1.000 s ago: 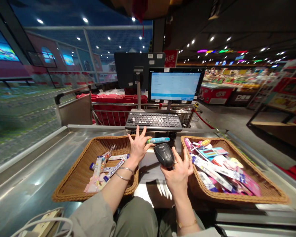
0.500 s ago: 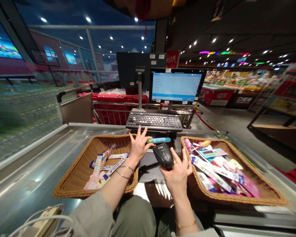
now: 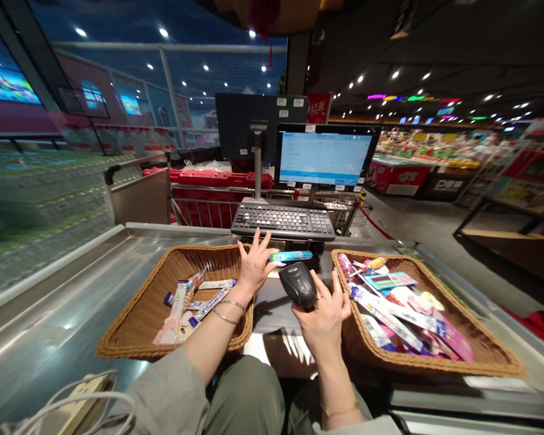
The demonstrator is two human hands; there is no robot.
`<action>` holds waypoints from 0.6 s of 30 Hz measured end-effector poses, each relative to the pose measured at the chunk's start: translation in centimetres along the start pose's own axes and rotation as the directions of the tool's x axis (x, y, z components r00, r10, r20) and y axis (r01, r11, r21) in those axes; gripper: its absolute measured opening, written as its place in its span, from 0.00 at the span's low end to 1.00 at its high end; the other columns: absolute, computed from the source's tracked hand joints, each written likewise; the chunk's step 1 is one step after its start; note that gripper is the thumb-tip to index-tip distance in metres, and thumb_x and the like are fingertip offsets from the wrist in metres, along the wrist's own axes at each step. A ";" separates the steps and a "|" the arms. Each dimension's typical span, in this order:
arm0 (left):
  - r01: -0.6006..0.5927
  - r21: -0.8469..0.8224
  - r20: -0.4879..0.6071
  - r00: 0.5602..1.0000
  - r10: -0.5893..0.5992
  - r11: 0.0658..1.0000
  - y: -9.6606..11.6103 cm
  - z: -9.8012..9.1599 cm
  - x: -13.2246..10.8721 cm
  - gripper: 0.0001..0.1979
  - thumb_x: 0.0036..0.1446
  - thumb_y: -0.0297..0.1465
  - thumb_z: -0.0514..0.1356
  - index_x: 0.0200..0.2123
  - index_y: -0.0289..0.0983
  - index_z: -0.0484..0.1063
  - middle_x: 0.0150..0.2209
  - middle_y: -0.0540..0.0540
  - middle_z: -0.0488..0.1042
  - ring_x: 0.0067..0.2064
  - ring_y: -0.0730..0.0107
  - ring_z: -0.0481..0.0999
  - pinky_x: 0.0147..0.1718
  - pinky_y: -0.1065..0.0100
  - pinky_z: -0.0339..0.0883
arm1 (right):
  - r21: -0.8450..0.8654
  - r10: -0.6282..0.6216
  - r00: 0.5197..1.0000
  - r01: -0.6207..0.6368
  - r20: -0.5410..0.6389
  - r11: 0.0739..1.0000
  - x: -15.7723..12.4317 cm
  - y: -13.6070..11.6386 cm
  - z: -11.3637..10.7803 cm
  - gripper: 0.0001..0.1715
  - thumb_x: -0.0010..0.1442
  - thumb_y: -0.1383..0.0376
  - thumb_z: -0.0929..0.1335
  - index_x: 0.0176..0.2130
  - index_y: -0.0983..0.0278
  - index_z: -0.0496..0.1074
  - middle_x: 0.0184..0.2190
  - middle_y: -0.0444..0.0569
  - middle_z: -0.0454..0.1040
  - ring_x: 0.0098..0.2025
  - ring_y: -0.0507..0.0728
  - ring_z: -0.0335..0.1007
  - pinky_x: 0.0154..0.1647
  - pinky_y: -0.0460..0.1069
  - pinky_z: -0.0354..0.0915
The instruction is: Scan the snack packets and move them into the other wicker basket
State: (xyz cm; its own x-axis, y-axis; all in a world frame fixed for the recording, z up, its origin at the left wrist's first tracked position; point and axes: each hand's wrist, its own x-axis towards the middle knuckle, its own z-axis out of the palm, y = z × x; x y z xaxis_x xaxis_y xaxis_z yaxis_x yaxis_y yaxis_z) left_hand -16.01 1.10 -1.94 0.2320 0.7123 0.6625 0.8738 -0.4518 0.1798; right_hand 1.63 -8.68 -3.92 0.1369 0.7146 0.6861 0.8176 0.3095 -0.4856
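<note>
Left hand (image 3: pixel 252 267) pinches one end of a slim teal-and-white toothbrush pack (image 3: pixel 291 256), fingers fanned, holding it level just in front of the grey keyboard (image 3: pixel 283 221). Right hand (image 3: pixel 324 314) wraps the black handheld barcode scanner (image 3: pixel 298 284), nose tipped up at the pack from just below, so the label faces the reader. Either side sit two woven wicker baskets: left basket (image 3: pixel 131 329) lightly filled, right basket (image 3: pixel 480 356) heaped with packs. Behind, the lit monitor (image 3: pixel 323 158) shows a list.

Wicker baskets (image 3: pixel 127 338) flank a narrow gap; keyboard (image 3: pixel 283 220) blocks beyond.
</note>
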 end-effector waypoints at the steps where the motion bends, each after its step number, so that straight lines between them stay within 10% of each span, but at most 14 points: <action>1: 0.001 0.000 0.000 1.000 -0.001 1.000 0.0 0.0 0.0 0.10 0.61 0.33 0.60 0.45 0.42 0.75 0.66 0.40 0.59 0.71 0.48 0.46 0.59 0.25 0.36 | 0.001 -0.001 1.000 0.001 -0.001 1.000 0.0 -0.1 0.0 0.12 0.54 0.60 0.68 0.39 0.61 0.75 0.55 0.51 0.74 0.68 0.69 0.48 0.63 0.69 0.39; 18: 0.003 -0.012 -0.011 1.000 -0.004 1.000 0.7 -0.4 0.1 0.11 0.60 0.36 0.62 0.45 0.41 0.75 0.65 0.39 0.61 0.70 0.47 0.49 0.60 0.26 0.36 | -0.116 -0.083 0.996 0.078 -0.033 0.990 0.0 1.2 -0.2 0.14 0.53 0.59 0.69 0.41 0.60 0.76 0.59 0.52 0.69 0.69 0.70 0.45 0.61 0.71 0.46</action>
State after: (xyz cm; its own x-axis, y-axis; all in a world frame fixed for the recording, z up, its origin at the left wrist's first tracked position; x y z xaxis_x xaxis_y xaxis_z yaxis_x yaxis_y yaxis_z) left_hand -15.55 0.66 -1.52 0.2243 0.7082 0.6694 0.8696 -0.4555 0.1905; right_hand 2.72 -8.42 -4.36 0.0873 0.6652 0.7415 0.8853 0.2895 -0.3639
